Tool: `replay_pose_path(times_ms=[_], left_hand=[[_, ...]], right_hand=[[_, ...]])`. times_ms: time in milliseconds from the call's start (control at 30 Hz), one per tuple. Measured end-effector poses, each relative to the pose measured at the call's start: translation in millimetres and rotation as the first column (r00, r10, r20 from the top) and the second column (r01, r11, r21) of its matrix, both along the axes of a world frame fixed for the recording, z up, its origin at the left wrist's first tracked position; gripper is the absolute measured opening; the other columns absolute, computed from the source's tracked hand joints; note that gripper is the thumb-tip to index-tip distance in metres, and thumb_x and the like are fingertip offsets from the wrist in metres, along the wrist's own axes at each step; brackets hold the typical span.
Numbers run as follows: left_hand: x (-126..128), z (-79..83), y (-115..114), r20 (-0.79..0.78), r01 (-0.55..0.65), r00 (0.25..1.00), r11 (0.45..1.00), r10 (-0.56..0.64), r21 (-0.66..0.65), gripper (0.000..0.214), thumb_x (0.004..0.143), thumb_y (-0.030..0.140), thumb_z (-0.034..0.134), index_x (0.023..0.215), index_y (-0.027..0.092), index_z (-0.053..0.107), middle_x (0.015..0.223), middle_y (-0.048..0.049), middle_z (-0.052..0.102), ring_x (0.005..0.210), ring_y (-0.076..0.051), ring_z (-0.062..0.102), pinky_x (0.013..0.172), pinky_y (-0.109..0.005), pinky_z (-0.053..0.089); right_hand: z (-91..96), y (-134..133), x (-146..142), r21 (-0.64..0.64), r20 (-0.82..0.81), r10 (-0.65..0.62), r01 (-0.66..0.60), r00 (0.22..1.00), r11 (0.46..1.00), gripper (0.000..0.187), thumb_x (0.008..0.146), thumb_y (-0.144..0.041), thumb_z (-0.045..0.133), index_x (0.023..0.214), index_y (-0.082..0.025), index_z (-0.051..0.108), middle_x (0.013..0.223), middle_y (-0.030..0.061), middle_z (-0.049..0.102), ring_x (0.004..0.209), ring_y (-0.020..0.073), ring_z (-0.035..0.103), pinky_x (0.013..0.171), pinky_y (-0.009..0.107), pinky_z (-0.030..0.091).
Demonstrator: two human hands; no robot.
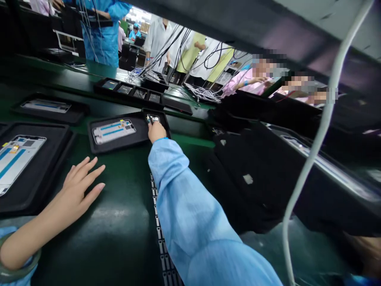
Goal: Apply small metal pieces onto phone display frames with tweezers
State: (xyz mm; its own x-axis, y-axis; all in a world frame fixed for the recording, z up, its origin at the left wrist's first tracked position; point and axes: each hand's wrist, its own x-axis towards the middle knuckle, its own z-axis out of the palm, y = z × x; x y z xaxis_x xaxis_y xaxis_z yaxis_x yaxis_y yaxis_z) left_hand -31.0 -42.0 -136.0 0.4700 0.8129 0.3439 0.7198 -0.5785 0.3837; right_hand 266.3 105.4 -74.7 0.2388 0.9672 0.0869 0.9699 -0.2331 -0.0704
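My right hand [155, 131], in a light blue sleeve, reaches far forward to a black tray [98, 146] on the green belt. Its fingers are pinched on a small component [152, 118] in the tray's right-hand pocket. A silver phone frame [113, 131] with blue strips lies in the tray's left part. My left hand [79, 186] rests flat on the belt, fingers stretched out and empty, just right of a nearer black tray [44, 174] that holds another phone frame [13, 161].
A third tray [47, 107] lies farther left, and a long tray of small parts [131, 91] stands beyond. Black fixtures [268, 174] and a white cable [312, 159] fill the right. A strip of small parts [160, 238] runs along the belt. Other workers stand behind.
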Motion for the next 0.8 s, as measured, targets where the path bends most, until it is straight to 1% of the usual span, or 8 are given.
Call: replay_pose_path(times_ms=[100,167,233,333,433,500,667,800], left_hand=[[2.4,-18.1,2.4,-0.09,0.027,0.996,0.999,-0.025,0.023,0.051,0.1,0.051,0.036,0.142,0.027,0.051,0.155,-0.0096,0.044,0.149,-0.033,0.03,0.116,-0.065,0.029],[3.8,-28.4,3.2,-0.121,0.037,0.992,0.999,-0.033,0.03,0.049,0.101,0.049,0.035,0.139,0.026,0.054,0.152,-0.0106,0.049,0.147,-0.033,0.033,0.114,-0.066,0.03],[5.9,-34.7,4.3,-0.131,0.041,0.991,0.999,-0.037,0.028,0.048,0.101,0.049,0.035,0.136,0.025,0.058,0.148,-0.0111,0.052,0.146,-0.034,0.036,0.114,-0.067,0.03],[9.9,-36.6,8.4,-0.147,0.06,0.988,0.998,-0.055,0.024,0.045,0.1,0.048,0.039,0.133,0.026,0.061,0.147,-0.0103,0.054,0.145,-0.033,0.037,0.115,-0.067,0.027],[11.4,-34.8,14.4,-0.16,0.092,0.983,0.996,-0.088,0.021,0.044,0.098,0.048,0.043,0.132,0.027,0.061,0.146,-0.0089,0.056,0.145,-0.032,0.038,0.117,-0.064,0.027],[10.1,-34.6,17.9,-0.164,0.105,0.981,0.994,-0.1,0.024,0.045,0.098,0.05,0.043,0.133,0.026,0.06,0.145,-0.0093,0.056,0.144,-0.032,0.04,0.117,-0.064,0.028],[4.4,-39.9,21.2,-0.165,0.126,0.979,0.992,-0.12,0.026,0.052,0.097,0.055,0.042,0.135,0.025,0.06,0.145,-0.0107,0.056,0.141,-0.035,0.044,0.117,-0.066,0.028],[2.1,-40.7,21.3,-0.176,0.114,0.977,0.993,-0.118,-0.029,0.052,0.096,0.056,0.043,0.138,0.027,0.057,0.148,-0.0078,0.053,0.143,-0.034,0.041,0.119,-0.064,0.026]], right_hand=[[-2.0,18.5,0.8,-0.044,-0.024,-0.038,0.037,0.999,0.998,0.034,0.099,-0.037,0.055,0.125,-0.015,0.059,0.121,0.0103,0.064,0.103,0.0216,0.065,0.088,0.042,0.056],[-4.5,17.5,10.3,-0.067,-0.021,-0.009,0.007,1.0,0.998,0.036,0.096,-0.037,0.061,0.126,-0.017,0.059,0.125,0.0091,0.062,0.106,0.022,0.064,0.09,0.044,0.056],[-9.0,7.4,26.7,-0.106,-0.012,0.045,-0.046,0.999,0.993,0.035,0.096,-0.036,0.061,0.126,-0.017,0.059,0.127,0.01,0.061,0.108,0.023,0.064,0.091,0.045,0.056],[-19.9,-14.8,52.0,-0.161,-0.008,0.145,-0.144,0.989,0.976,0.036,0.096,-0.035,0.062,0.126,-0.017,0.059,0.128,0.0099,0.061,0.109,0.0232,0.063,0.091,0.045,0.056],[-29.4,-31.1,64.5,-0.121,0.026,0.182,-0.178,0.983,0.977,0.037,0.098,-0.033,0.059,0.132,-0.019,0.056,0.133,0.0107,0.058,0.112,0.0237,0.063,0.092,0.044,0.055],[-30.2,-36.1,66.2,-0.093,0.052,0.196,-0.19,0.979,0.977,0.034,0.1,-0.029,0.053,0.133,-0.02,0.056,0.132,0.0116,0.058,0.112,0.0229,0.064,0.091,0.039,0.055],[-11.3,-51.1,66.2,-0.043,0.093,0.243,-0.24,0.966,0.97,0.035,0.102,-0.028,0.047,0.135,-0.022,0.056,0.131,0.0122,0.059,0.115,0.0224,0.064,0.087,0.031,0.052],[9.4,-87.0,59.5,-0.012,0.1,0.291,-0.291,0.951,0.957,0.033,0.102,-0.029,0.047,0.133,-0.021,0.058,0.128,0.0102,0.062,0.114,0.0229,0.063,0.083,0.03,0.051]])
